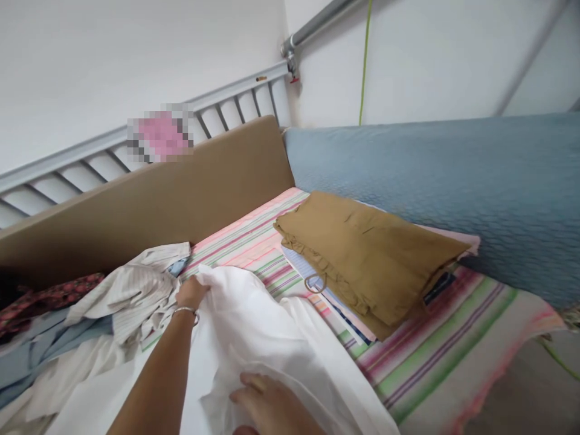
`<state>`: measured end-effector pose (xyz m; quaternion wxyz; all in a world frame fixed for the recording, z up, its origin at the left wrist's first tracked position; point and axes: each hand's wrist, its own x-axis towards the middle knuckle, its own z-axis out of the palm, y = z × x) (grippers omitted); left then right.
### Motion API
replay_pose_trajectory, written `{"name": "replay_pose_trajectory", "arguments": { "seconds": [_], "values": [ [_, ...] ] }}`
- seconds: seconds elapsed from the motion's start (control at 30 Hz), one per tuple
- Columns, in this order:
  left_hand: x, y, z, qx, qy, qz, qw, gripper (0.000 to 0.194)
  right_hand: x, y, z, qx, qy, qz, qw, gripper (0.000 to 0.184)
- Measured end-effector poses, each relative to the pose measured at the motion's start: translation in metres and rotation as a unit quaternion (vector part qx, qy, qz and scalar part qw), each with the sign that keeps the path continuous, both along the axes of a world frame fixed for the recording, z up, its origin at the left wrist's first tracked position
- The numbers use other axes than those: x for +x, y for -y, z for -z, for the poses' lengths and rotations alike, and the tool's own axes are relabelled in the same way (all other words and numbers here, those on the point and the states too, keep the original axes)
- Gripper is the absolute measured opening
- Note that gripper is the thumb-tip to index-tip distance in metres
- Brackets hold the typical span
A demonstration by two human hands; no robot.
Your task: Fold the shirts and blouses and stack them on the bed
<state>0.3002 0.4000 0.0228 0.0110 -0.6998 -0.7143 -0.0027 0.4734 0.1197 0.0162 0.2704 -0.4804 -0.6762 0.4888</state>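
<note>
Taking the middle of the view as the middle of the dial, the white cloth (254,338) lies between 6 and 7 o'clock, spread in loose folds over the striped sheet (421,368). The left hand (193,293), at 8 o'clock, is closed, its fingertips pinching the cloth near its far left corner; a bracelet (185,310) circles that wrist. The right hand (269,399), at 6 o'clock, is half open over the same cloth, fingers gently bent, with a gap between thumb and forefinger.

Just beside the left hand, at 8 o'clock, is a rumpled striped shirt (145,281), pale with thin lines. Farther out between 8 and 9 o'clock, a dark flowered cloth (49,299) lies above crumpled blue clothes (45,344). Between 3 and 4 o'clock a folded brown garment (367,260), a cord loop (316,283) at its edge, tops a stack with pink, dark blue and pale striped edges.

A brown board (203,193) stands at 9 o'clock and a blue backrest (435,163) between 2 and 3. At 10 o'clock, by the radiator (235,109), a pink thing (165,134) is pixelated; any writing on it is unreadable. A green cord (365,66) hangs at 1 o'clock.
</note>
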Motion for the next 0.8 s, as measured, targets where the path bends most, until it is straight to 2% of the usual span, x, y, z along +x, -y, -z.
{"name": "replay_pose_trajectory", "arguments": {
  "seconds": [0.1,0.17,0.2,0.27,0.3,0.37,0.4,0.43,0.5,0.53,0.6,0.7,0.8],
  "values": [
    [0.002,0.010,-0.023,0.033,0.027,0.007,0.999,0.028,0.002,0.001,-0.007,-0.011,-0.073,0.079,0.994,0.038],
    [0.001,0.035,-0.043,0.074,0.050,0.027,0.996,0.030,0.001,0.001,-0.009,-0.068,-0.155,0.128,0.977,0.034],
    [-0.001,0.055,-0.051,0.102,0.062,0.044,0.992,0.031,0.000,0.000,-0.010,-0.115,-0.212,0.144,0.960,0.037],
    [-0.006,0.110,-0.060,0.170,0.083,0.121,0.974,0.025,0.001,-0.002,-0.013,-0.222,-0.350,0.168,0.894,0.050],
    [-0.009,0.142,-0.059,0.224,0.096,0.207,0.947,0.019,0.002,-0.003,-0.015,-0.272,-0.414,0.178,0.850,0.058],
    [-0.012,0.209,-0.051,0.287,0.106,0.383,0.872,0.012,0.006,-0.002,-0.021,-0.335,-0.505,0.198,0.770,0.067],
    [-0.012,0.240,-0.045,0.282,0.100,0.449,0.842,0.016,0.008,-0.001,-0.023,-0.345,-0.535,0.202,0.745,0.069],
    [-0.010,0.267,-0.038,0.245,0.097,0.486,0.833,0.018,0.008,0.001,-0.026,-0.346,-0.553,0.202,0.731,0.069],
    [-0.008,0.305,-0.030,0.140,0.102,0.509,0.843,0.024,0.008,0.007,-0.028,-0.341,-0.556,0.194,0.733,0.069],
    [-0.009,0.315,-0.028,0.092,0.116,0.504,0.851,0.028,0.006,0.010,-0.028,-0.341,-0.540,0.188,0.746,0.067],
    [-0.021,0.322,-0.029,0.040,0.161,0.479,0.862,0.036,0.002,0.016,-0.025,-0.340,-0.466,0.193,0.794,0.067],
    [-0.064,0.308,-0.034,0.044,0.207,0.399,0.892,0.035,-0.003,0.021,-0.019,-0.284,-0.343,0.218,0.868,0.072],
    [-0.121,0.271,-0.035,0.064,0.128,0.265,0.953,0.042,-0.007,0.022,-0.018,-0.226,-0.268,0.225,0.909,0.067]
  ]
}}
